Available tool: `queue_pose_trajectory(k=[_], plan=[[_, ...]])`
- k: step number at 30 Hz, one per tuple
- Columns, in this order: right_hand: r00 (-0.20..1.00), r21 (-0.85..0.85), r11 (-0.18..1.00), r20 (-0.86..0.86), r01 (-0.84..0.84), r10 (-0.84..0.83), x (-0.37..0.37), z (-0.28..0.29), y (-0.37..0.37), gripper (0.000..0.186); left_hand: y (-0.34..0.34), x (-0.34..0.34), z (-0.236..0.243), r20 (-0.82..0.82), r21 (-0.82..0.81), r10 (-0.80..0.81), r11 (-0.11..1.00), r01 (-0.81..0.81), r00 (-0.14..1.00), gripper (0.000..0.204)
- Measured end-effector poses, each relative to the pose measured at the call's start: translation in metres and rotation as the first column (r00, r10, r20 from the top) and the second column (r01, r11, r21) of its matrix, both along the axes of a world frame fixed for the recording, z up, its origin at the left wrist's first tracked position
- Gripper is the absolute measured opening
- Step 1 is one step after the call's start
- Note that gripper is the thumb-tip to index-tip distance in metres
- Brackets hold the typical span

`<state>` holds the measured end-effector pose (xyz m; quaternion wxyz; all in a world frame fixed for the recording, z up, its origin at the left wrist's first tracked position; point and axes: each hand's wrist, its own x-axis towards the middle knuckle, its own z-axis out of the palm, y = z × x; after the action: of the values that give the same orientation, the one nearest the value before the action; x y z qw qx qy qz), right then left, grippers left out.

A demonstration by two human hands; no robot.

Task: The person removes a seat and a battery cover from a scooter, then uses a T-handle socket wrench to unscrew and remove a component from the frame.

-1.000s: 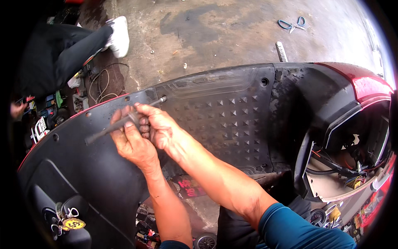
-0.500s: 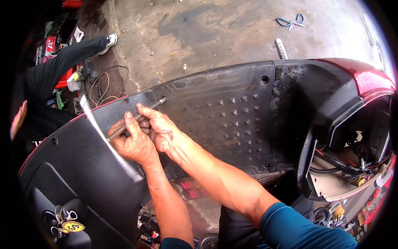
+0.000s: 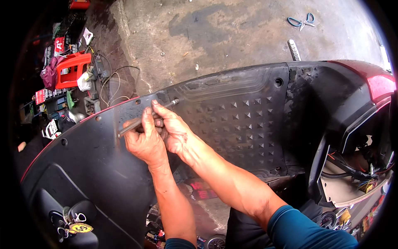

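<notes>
A T-handle socket wrench point(image 3: 134, 125) slants across the dark plastic scooter panel, its socket end seated at a recessed hole near the ribbed footboard point(image 3: 232, 89). My left hand point(image 3: 145, 143) wraps its fingers about the shaft near the handle end. Closer to the socket, my right hand point(image 3: 176, 130) also has its fingers closed round the shaft. The wrench's cross bar is smeared to a faint streak by motion. Parts of the shaft are hidden behind my fingers.
Several keys with a yellow tag point(image 3: 81, 228) hang at the lower left panel. Blue-handled scissors point(image 3: 302, 22) and a grey strip point(image 3: 293, 50) lie on the concrete floor. A red plastic stool point(image 3: 74, 68) and boxes stand at left. Wires show inside the open body point(image 3: 352, 166) at right.
The cross bar's bright streak has faded and changed position. My view has shifted, so the scene sits slightly farther right. The person at left has mostly left the view, uncovering the red stool.
</notes>
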<state>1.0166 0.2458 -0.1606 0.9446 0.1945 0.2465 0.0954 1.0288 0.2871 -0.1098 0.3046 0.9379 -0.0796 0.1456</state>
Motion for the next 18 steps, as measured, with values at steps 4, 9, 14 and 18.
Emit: queue_pose_trajectory(k=[4, 9, 14, 18], plan=[[0.971, -0.151, 0.959, -0.026, -0.239, 0.238, 0.005, -0.007, 0.004, 0.039, -0.008, -0.004, 0.014, -0.116, -0.483, -0.226, 0.864, 0.144, 0.967, 0.017], [0.999, 0.092, 0.995, -0.027, -0.044, 0.046, -0.006, 0.008, -0.009, 0.036, 0.012, -0.012, 0.008, -0.167, -0.253, -0.209, 0.954, 0.163, 0.964, 0.013], [1.000, 0.014, 1.000, -0.004, -0.009, 0.009, -0.004, -0.002, 0.002, 0.029, -0.007, -0.010, 0.014, -0.146, -0.184, -0.061, 0.982, 0.034, 0.987, 0.012], [0.952, -0.154, 0.939, -0.058, -0.307, 0.301, -0.005, -0.003, -0.007, 0.030, -0.012, -0.015, 0.018, -0.113, -0.391, -0.163, 0.914, 0.107, 0.980, 0.020]])
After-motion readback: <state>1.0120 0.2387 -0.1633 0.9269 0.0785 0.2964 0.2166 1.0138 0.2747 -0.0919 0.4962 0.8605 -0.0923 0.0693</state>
